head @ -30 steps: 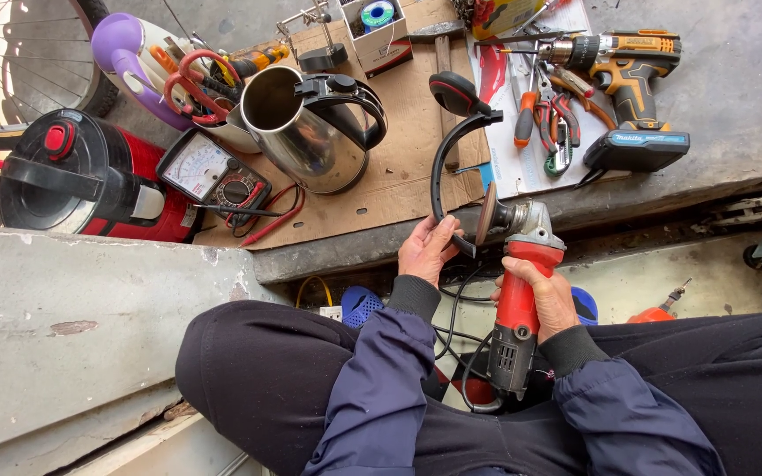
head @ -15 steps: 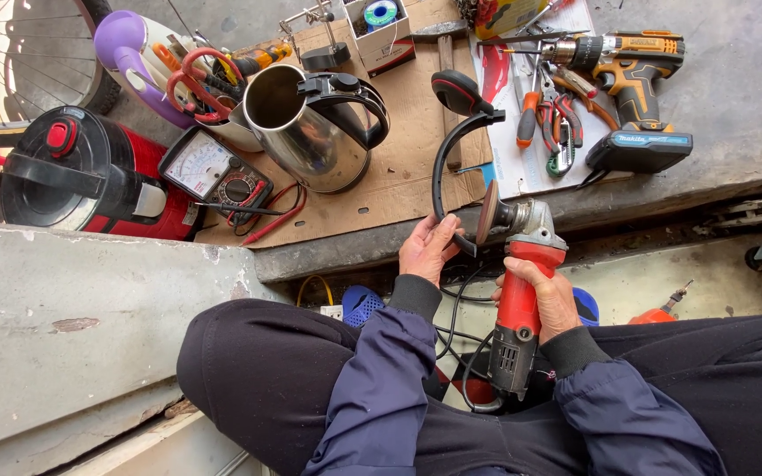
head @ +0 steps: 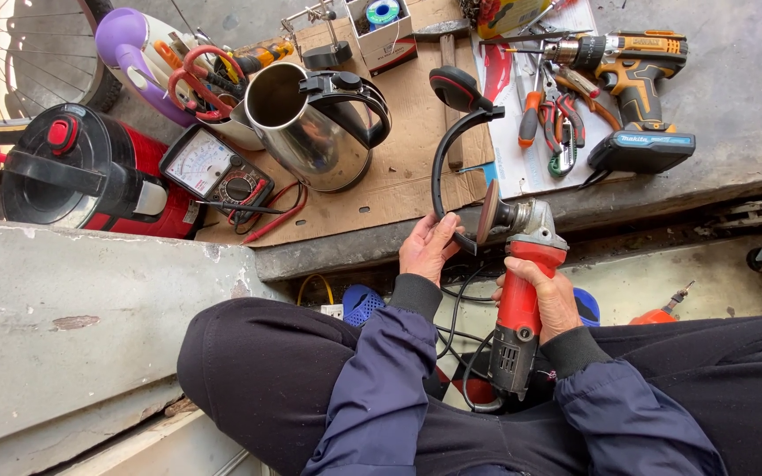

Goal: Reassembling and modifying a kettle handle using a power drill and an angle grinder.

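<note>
Gripping a red angle grinder point(head: 522, 300) at centre frame, right hand point(head: 544, 295) wrapped tight round its body, sanding disc point(head: 489, 211) pointing up and left. Pinching the lower end of a curved black handle point(head: 451, 150) with the left hand point(head: 425, 249), fingers closed on it just beside the disc; touching or not, cannot tell. Arching from there up to a rounded black knob near top centre. Lying on the cardboard sheet point(head: 399, 176) behind: a steel kettle point(head: 310, 123) with black lid and handle, left of the black handle. Further left, an analogue meter point(head: 213, 172) with red and black leads, and a red and black cooker point(head: 81, 176). Resting at upper right, a cordless drill point(head: 628, 79) and pliers point(head: 553, 115).
</note>
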